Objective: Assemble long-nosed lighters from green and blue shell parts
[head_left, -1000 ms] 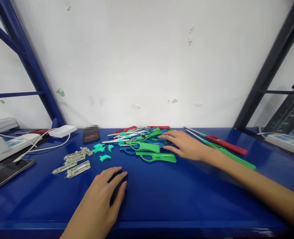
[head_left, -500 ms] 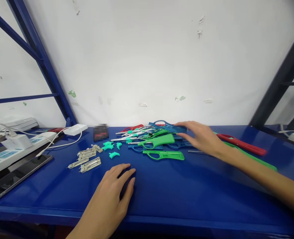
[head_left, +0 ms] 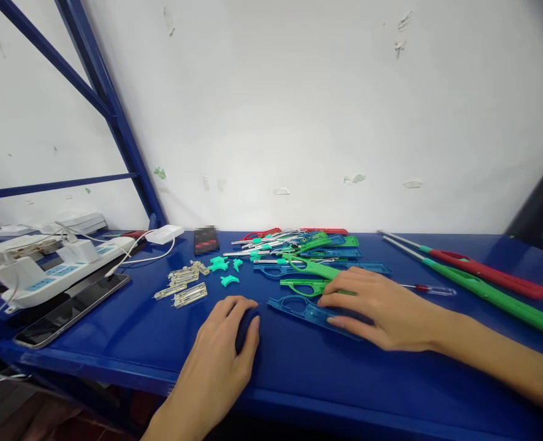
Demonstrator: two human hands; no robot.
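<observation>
My right hand [head_left: 382, 309] grips a blue lighter casing half [head_left: 306, 311] between thumb and fingers, low over the blue table in front of the pile. Its looped trigger end points left. Just behind it lie a green casing half [head_left: 294, 286] and a heap of red, green and blue casings with metal lighter rods [head_left: 248, 252]. My left hand [head_left: 219, 352] rests on the table, empty, its fingers curved and apart. Beyond it are loose teal triggers [head_left: 230, 280] and several clear fuel tanks [head_left: 190, 295].
A screwdriver [head_left: 437, 290] lies behind my right wrist. A red lighter [head_left: 487, 274] and a green lighter [head_left: 496, 292] lie at right. On the left are a phone [head_left: 72, 311], a power strip [head_left: 64, 278] and white cables. A dark box [head_left: 206, 241] stands near the wall.
My right hand has come from the back of the heap toward me, bringing the blue casing half to the front. The view has turned left; my left hand stays on the table.
</observation>
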